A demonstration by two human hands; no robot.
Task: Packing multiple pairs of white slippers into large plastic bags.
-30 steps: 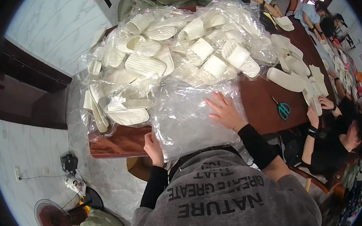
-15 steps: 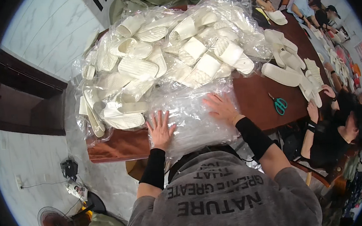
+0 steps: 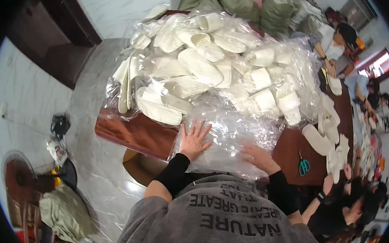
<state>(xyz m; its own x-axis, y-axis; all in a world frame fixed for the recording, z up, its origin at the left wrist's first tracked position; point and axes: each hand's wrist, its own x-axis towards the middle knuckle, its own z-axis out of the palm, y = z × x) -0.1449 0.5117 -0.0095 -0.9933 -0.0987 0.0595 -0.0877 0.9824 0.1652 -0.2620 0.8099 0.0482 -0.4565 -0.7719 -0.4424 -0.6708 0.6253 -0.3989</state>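
My left hand (image 3: 196, 140) lies flat with fingers spread on the clear plastic bags (image 3: 230, 139) at the table's near edge. On the right part of the same plastic rests my right hand (image 3: 259, 158), its fingers stretched out and slightly blurred. Just beyond both hands is a large heap of cream-white slippers (image 3: 200, 67), mostly under or inside loose clear plastic. One pair of slippers (image 3: 159, 107) lies close to my left fingertips. Neither hand holds a slipper.
Teal-handled scissors (image 3: 303, 167) lie on the brown table (image 3: 131, 131) to my right. Beyond them are loose slippers (image 3: 317, 139) and co-workers' hands (image 3: 329, 183). An open cardboard box (image 3: 136, 167) stands below the table edge. A fan (image 3: 19, 175) and green sacks (image 3: 64, 211) are at left.
The view has turned, so the table and heap appear rotated. My right hand has drawn back toward the plastic's near edge. My left hand stays spread on the plastic, nearer the heap.
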